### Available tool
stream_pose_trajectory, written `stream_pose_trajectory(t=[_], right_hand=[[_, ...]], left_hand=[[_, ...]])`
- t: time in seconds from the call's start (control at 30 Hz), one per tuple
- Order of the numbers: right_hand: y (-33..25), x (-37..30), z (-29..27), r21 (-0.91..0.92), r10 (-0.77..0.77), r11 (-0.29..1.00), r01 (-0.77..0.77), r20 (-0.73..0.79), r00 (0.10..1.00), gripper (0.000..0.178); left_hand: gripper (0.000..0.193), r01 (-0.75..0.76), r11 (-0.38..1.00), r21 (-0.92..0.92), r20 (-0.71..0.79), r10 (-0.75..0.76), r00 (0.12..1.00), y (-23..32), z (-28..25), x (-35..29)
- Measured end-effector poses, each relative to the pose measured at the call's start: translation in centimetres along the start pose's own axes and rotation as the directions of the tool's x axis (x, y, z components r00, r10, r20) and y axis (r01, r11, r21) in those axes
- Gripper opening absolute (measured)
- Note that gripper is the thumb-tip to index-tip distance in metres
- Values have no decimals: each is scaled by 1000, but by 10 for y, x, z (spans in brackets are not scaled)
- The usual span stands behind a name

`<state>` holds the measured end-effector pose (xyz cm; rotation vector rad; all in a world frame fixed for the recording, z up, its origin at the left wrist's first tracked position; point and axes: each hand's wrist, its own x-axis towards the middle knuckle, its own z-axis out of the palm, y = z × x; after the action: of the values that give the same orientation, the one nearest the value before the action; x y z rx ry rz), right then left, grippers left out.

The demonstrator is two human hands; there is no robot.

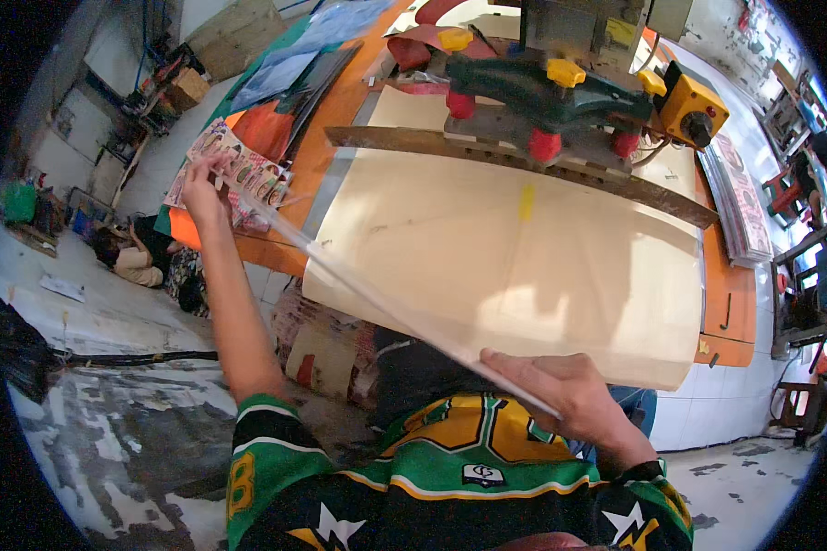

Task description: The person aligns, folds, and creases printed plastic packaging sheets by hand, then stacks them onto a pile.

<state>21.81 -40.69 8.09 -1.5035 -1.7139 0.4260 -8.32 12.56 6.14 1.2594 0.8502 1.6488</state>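
Observation:
A thin, whitish, see-through sheet, seen nearly edge-on and slightly blurred, slants from upper left to lower right in front of me. My left hand is closed at its far left end, over a stack of colourful printed sheets. Near my body, my right hand grips the other end, thumb stretched along it. Beneath and beyond the sheet lies a large cream board with a short yellow strip. Across the board's far part runs a long, rusty metal bar under a dark green machine head.
Red and yellow knobs stand on the machine, with a yellow control box at its right. Another pile of printed sheets lies on the orange table's right side. A person is low on the floor at left.

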Motion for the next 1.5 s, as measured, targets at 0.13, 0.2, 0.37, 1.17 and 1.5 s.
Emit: stream_pose_trajectory(t=[0.13,0.2,0.37,1.17,1.5], right_hand=[[10,-29,-21,46,7,999,-6,-20,1000,46],[17,-38,-22,52,184,982,-182,-56,981,33],[32,-40,-38,82,209,976,-202,-85,974,25],[50,-52,-50,109,402,916,-387,-230,886,27],[40,-47,-18,58,176,982,-178,36,984,52]], left_hand=[[26,62,868,-493,-266,-218,939,8,-140,96],[27,140,842,-521,-281,-324,903,14,-119,63],[31,296,948,-120,152,-277,949,32,-47,-6],[38,-166,875,455,693,-231,683,63,38,-80],[27,551,781,-293,297,-474,829,31,0,-32]])
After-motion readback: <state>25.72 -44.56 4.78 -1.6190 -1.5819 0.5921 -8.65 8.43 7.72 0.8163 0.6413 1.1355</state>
